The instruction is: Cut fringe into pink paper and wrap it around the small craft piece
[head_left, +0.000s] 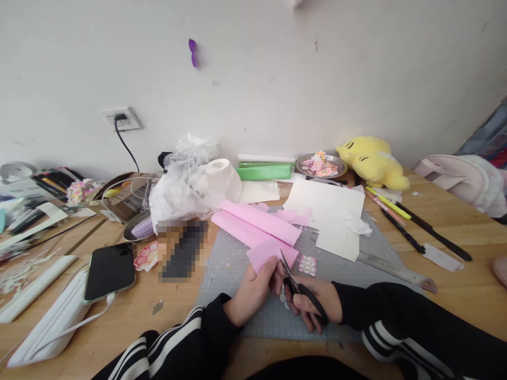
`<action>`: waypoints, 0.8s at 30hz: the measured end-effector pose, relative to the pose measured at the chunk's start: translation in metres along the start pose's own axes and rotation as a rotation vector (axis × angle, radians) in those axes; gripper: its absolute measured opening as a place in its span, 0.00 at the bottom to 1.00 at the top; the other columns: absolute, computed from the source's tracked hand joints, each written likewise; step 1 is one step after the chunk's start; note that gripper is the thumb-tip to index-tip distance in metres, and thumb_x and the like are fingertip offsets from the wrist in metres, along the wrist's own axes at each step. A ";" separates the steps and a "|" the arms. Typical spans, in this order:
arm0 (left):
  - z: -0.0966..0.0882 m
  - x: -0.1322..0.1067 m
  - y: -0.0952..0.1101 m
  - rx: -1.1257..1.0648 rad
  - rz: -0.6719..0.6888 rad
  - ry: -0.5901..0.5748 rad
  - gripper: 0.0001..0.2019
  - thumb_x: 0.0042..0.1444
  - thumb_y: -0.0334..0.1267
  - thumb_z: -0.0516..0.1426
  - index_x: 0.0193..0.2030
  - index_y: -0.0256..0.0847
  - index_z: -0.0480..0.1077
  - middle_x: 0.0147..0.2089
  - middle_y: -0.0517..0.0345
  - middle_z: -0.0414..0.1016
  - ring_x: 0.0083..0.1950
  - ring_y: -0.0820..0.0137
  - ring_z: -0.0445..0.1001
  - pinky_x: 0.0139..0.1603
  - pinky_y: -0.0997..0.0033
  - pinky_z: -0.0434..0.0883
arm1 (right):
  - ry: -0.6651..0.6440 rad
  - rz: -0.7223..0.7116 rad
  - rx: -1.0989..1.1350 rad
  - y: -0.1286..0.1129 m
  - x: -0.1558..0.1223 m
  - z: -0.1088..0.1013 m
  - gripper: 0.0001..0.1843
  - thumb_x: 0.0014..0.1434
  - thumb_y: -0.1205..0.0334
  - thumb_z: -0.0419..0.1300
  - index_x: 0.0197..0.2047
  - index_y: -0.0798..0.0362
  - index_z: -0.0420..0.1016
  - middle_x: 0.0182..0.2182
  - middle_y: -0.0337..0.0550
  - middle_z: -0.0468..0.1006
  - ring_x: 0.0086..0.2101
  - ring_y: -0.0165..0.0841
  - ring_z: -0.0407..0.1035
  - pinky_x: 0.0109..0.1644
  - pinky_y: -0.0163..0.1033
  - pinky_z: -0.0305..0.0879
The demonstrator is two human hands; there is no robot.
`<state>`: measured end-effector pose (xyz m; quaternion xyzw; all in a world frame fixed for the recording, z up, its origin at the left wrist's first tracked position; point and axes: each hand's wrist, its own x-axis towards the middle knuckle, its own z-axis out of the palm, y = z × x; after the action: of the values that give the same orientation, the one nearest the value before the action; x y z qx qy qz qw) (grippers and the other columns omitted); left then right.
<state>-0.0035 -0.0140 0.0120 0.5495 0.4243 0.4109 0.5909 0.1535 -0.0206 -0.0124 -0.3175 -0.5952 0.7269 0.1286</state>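
My left hand (255, 287) pinches a small piece of pink paper (263, 252) at its lower edge. Black-handled scissors (312, 303) are in my right hand (312, 301), their blades pointing up and left against the right side of that piece. Just behind it, larger rolled pink sheets (253, 224) lie across the grey cutting mat (233, 285). Beside the blades is a small patterned cutout (307, 265) with pink edges. Another pale cutout is partly hidden beneath my hands.
White paper sheets (328, 203) and a metal ruler (396, 270) lie on the mat's right. A phone (111, 272) with a cable and a white power strip (59, 322) are at left. Behind stand a plastic bag (178, 184), a metal dish (301, 168) and a yellow plush (372, 161).
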 end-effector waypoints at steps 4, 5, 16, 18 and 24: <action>-0.001 0.001 -0.003 0.015 -0.028 -0.011 0.19 0.51 0.51 0.47 0.20 0.38 0.61 0.12 0.65 0.57 0.16 0.77 0.58 0.20 0.75 0.58 | -0.001 0.008 -0.001 0.001 0.000 -0.001 0.30 0.45 0.35 0.49 0.37 0.55 0.54 0.23 0.34 0.62 0.15 0.18 0.59 0.13 0.24 0.56; -0.001 0.001 -0.004 0.022 -0.041 -0.014 0.19 0.51 0.51 0.47 0.19 0.38 0.61 0.12 0.66 0.57 0.16 0.77 0.58 0.20 0.76 0.57 | -0.003 0.006 -0.001 0.001 0.001 -0.001 0.30 0.45 0.35 0.49 0.37 0.55 0.55 0.23 0.34 0.62 0.15 0.18 0.59 0.14 0.24 0.56; -0.002 0.001 -0.006 0.082 -0.048 -0.013 0.20 0.51 0.51 0.47 0.18 0.38 0.60 0.12 0.65 0.57 0.17 0.77 0.57 0.21 0.76 0.58 | 0.002 0.017 0.060 0.000 0.003 0.000 0.29 0.44 0.36 0.51 0.37 0.55 0.56 0.20 0.31 0.60 0.12 0.18 0.59 0.11 0.24 0.55; -0.002 0.001 -0.006 0.078 -0.047 -0.002 0.20 0.51 0.51 0.47 0.17 0.38 0.60 0.12 0.65 0.57 0.17 0.77 0.57 0.21 0.76 0.57 | 0.009 0.025 0.068 0.000 0.004 0.000 0.29 0.43 0.36 0.52 0.36 0.55 0.56 0.19 0.30 0.59 0.12 0.19 0.59 0.11 0.25 0.56; -0.002 0.001 -0.003 0.068 -0.018 0.022 0.20 0.52 0.51 0.45 0.20 0.37 0.61 0.13 0.64 0.59 0.17 0.76 0.58 0.22 0.75 0.58 | 0.010 0.019 0.069 0.002 0.003 0.001 0.29 0.43 0.36 0.51 0.32 0.55 0.54 0.19 0.31 0.61 0.12 0.19 0.59 0.11 0.24 0.54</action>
<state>-0.0050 -0.0132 0.0088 0.5609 0.4492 0.3970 0.5710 0.1511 -0.0199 -0.0152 -0.3221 -0.5659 0.7467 0.1355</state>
